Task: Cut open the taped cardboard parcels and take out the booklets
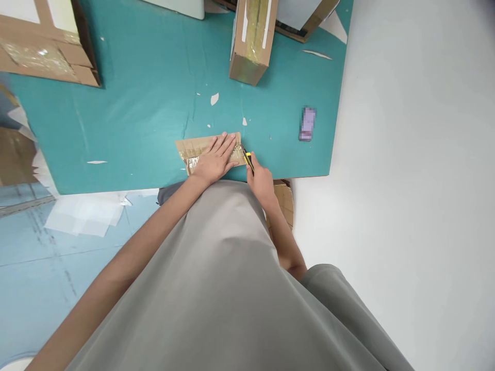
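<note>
A small piece of brown cardboard [185, 149] with shiny clear tape across it lies flat near the front edge of the green table [135, 113]. My left hand [216, 157] presses down on it, fingers stretched out and holding nothing. At the cardboard's right end, my right hand [262, 180] is closed around a yellow and black box cutter [249, 158]. The cutter's tip is at the cardboard's right edge; whether the blade is in the cardboard I cannot tell.
A large taped carton [42, 56] sits at the back left. Toward the back stand a long taped box [253, 46] and another box [301, 15]. A blurred purple item [308, 123] lies at the right. White paper scraps [214, 99] dot the table, and a white wall [406, 154] borders its right side.
</note>
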Demonstrator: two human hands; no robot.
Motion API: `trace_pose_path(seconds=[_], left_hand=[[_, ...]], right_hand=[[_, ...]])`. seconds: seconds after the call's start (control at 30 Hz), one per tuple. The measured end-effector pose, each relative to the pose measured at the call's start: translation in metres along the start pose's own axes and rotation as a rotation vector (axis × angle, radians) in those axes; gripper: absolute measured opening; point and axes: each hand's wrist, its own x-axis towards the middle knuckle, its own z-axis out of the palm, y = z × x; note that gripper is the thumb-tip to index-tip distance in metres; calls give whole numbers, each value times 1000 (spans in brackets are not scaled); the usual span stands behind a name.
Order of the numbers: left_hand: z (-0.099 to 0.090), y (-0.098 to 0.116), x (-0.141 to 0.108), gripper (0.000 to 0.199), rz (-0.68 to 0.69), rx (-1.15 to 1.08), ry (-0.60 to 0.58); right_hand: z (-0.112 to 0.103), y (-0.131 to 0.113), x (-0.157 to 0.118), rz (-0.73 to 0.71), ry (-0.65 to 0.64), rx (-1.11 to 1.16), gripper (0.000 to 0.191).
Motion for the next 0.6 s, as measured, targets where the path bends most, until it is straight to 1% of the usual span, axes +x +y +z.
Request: trace_pose_path(seconds=[0.13,0.23,0.37,0.47,0.53,0.6], left_hand=[[4,-3,0,81,5,1,33],[7,-6,2,82,1,-50,67],[9,-10,4,84,6,-107,96],[10,-15,3,86,27,-119,97],[10,-18,-1,87,42,-122,92],[7,-22,-8,89,37,-123,98]], right_hand=[[1,-17,9,48,-29,-78,66],[-1,-21,7,70,-61,-117,66],[-5,-14,-8,96,-127,-152,60],[-12,-8,-19,99,-149,-148,58],[-19,-1,-25,63,-133,-109,57],[-27,11,-25,15,-71,-25,55]])
